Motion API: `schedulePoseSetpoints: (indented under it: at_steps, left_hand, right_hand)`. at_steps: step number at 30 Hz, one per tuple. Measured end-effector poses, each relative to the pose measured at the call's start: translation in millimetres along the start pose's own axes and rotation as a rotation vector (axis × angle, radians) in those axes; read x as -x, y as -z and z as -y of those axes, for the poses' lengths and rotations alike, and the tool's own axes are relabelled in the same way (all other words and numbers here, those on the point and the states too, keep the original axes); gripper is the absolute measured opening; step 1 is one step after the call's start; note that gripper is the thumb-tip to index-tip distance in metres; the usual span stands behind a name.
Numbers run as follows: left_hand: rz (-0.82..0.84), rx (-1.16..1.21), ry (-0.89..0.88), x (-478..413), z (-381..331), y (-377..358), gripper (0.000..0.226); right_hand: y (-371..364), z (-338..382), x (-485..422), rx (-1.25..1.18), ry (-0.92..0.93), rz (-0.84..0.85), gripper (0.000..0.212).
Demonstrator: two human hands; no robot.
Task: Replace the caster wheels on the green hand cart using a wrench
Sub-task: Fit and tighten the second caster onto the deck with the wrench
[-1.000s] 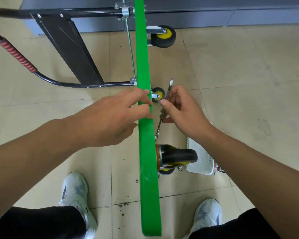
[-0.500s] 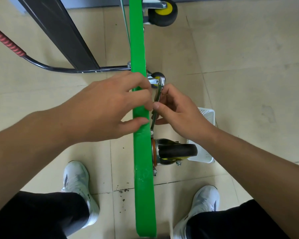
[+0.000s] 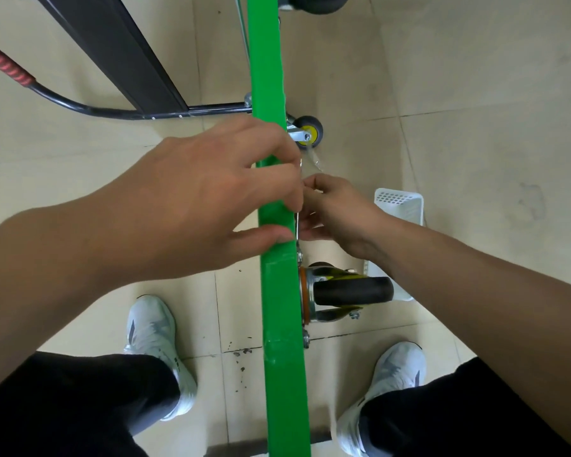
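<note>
The green cart point(image 3: 279, 308) stands on its edge on the tiled floor point(image 3: 475, 94), so its deck shows as a narrow strip running between the person's shoes. The left hand point(image 3: 225, 199) grips that top edge, fingers curled over the far side and thumb pressed on the near side. The right hand point(image 3: 338, 209) is just beyond the deck, fingers bent round the wrench point(image 3: 297, 224). The wrench is seen edge-on as a thin metal sliver lying close along the deck. It points down toward the mounting plate of the big black caster wheel point(image 3: 353, 291), which is bolted to the deck's underside.

The step looks like setting the wrench on the plate's upper bolt. Whether the head is seated on it cannot be told.

- Seat the wrench fully on the bolt before pulling, because a half-caught head is likely to slip.
- Swing room beside the deck looks tight, so short strokes with re-seating should work best.
- The left hand should brace the deck against each pull so the cart does not tip.
- The white basket point(image 3: 406, 206) sits near for loose hardware.
</note>
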State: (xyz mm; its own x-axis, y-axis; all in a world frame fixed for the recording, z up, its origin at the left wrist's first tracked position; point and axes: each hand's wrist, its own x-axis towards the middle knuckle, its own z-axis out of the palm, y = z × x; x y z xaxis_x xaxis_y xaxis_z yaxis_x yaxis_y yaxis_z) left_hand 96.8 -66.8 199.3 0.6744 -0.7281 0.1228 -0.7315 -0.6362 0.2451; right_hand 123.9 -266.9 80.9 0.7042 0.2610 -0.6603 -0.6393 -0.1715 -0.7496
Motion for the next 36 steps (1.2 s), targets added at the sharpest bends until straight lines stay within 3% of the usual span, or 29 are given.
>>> schedulePoseSetpoints:
  at_steps: [5,13,21,23,27,33,36]
  left_hand:
    - [0.010,-0.007,-0.009,-1,4,0,0.028]
    - [0.015,-0.009,-0.013,-3,5,1,0.025]
    - [0.001,-0.015,-0.006,-3,4,0,0.025]
    - [0.000,-0.009,-0.007,-4,3,0,0.025]
    - [-0.006,-0.014,-0.012,-3,2,0,0.026]
    - [0.009,0.008,-0.015,-3,4,-2,0.026]
    - [0.016,0.015,-0.027,-3,5,-2,0.025]
  right_hand:
    - [1,-5,-19,-0.007,-0.238,0.064,0.038]
    - [6,-40,-32,-0.193,-0.587,0.167,0.022]
    - [9,-44,-30,-0.236,-0.583,0.172,0.015]
    - [11,-33,-28,-0.186,-0.489,0.104,0.022]
    - [13,-8,-18,-0.057,-0.126,-0.056,0.020]
    - [18,23,11,0.237,0.358,-0.089,0.023]
    - [18,33,30,0.296,0.574,-0.058,0.011]
